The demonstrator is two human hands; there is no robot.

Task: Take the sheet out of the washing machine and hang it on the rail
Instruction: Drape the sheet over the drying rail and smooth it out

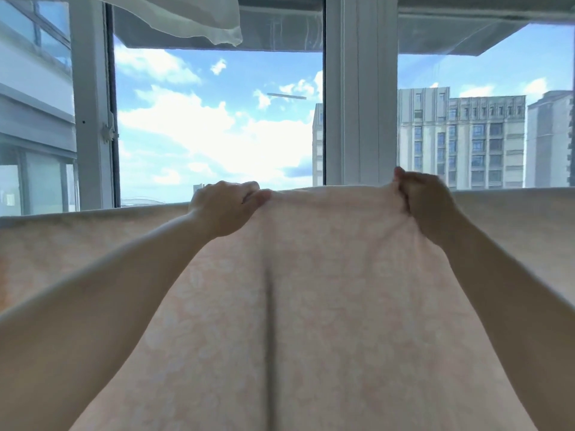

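Observation:
A pale peach sheet (311, 290) with a faint white flower print hangs in front of me and fills the lower half of the view. Its top edge runs straight across from left to right at hand height. The rail itself is hidden under the fabric. My left hand (225, 206) pinches the top edge left of centre. My right hand (424, 203) grips a bunched fold of the same edge right of centre. Between the two hands the fabric is pulled up slightly, and a vertical crease runs down the middle below them.
Behind the sheet is a large window with a white frame post (361, 88) in the middle. A sheer white cloth (193, 17) hangs from above at the top left. Tall buildings (466, 138) and sky show through the glass.

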